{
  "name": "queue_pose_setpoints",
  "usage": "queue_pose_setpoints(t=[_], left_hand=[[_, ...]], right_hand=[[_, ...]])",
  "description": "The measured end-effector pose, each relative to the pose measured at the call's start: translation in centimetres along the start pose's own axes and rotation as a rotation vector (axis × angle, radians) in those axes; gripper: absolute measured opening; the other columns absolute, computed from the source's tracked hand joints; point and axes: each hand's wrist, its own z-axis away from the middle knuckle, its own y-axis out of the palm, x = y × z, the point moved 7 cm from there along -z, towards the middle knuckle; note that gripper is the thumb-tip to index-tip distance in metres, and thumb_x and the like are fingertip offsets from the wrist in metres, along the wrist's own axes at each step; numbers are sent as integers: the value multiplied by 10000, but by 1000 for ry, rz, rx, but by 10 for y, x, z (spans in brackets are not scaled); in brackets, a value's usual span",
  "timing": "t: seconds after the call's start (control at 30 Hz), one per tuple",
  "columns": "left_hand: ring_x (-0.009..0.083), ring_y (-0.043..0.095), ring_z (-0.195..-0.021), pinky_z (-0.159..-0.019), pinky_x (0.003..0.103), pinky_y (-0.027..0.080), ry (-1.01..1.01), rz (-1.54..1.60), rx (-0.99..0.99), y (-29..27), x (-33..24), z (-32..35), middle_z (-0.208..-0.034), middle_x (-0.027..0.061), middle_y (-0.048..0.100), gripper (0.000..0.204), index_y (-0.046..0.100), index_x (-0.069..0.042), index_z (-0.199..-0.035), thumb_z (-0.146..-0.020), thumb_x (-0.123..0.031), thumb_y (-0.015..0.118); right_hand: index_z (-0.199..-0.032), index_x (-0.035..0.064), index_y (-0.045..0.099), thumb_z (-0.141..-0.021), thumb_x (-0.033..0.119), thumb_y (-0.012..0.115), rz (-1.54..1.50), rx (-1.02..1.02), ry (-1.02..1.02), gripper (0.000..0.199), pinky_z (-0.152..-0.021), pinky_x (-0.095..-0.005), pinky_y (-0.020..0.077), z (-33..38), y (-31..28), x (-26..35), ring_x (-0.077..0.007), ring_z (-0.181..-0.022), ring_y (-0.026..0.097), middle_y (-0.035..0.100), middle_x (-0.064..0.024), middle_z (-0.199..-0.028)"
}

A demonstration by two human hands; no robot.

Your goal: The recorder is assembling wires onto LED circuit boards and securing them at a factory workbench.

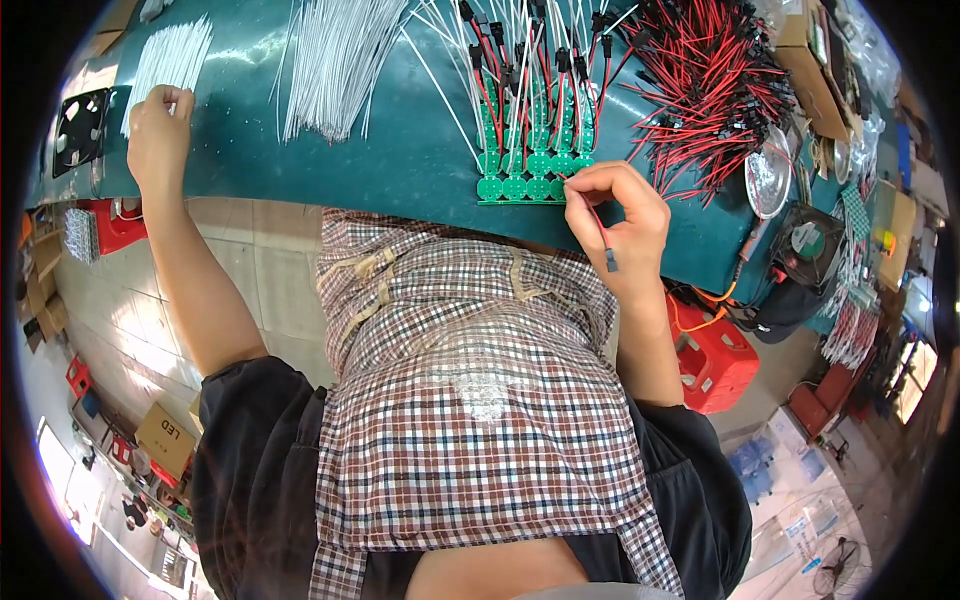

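Note:
My right hand (625,220) is closed on a red-and-black connector lead (600,232); its dark plug hangs below the fingers. The pinched fingertips are at the near right corner of a panel of round green circuit boards (515,188). White wires and red-and-black leads with black plugs lie over the far rows of the panel. My left hand (160,125) is closed in a pinch at the near end of a small pile of white wires (172,52). Whether a wire is between those fingers cannot be made out.
A larger bundle of white wires (338,70) lies on the green table mat (250,145). Right of the boards is a heap of red-and-black leads (710,90). Small fans (80,130) (806,240) stand at both sides. A red stool (715,360) is below the table's right edge.

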Motion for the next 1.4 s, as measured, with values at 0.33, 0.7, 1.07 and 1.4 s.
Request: queue_pose_setpoints(t=[0.33, 0.7, 1.07, 1.4], left_hand=[[129, 650, -684, -652, 288, 509, 11, 835, 338, -20, -127, 61, -791, 77, 720, 302, 737, -8, -966, -878, -296, 752], [49, 548, -647, -572, 216, 432, 111, 742, 381, -4, -137, 58, -733, -10, 635, 264, 701, 29, -953, -920, -231, 729], [34, 512, -622, -513, 210, 402, 53, 807, 456, 0, -138, 60, -717, -41, 593, 246, 691, -5, -957, -925, -248, 718], [23, 474, -591, -495, 209, 362, 44, 825, 387, -9, -136, 66, -702, -48, 584, 236, 691, 16, -937, -923, -218, 722]], right_hand=[[-865, 1, 657, -733, -106, 737, 21, 25, -10, 187, -635, -253, 531, 0, 5, 3, -152, -695, 662, 669, -82, -810], [-860, 1, 644, -713, -98, 746, 83, 10, -86, 205, -621, -284, 539, 2, 9, 9, -194, -682, 668, 661, -100, -803], [-850, 6, 635, -755, -55, 737, 172, 58, -39, 152, -599, -325, 535, -5, 4, 15, -226, -662, 673, 644, -99, -778], [-887, -13, 692, -806, -14, 723, 309, 119, 84, 86, -617, -264, 532, -10, 6, 15, -146, -651, 664, 669, -84, -777]])
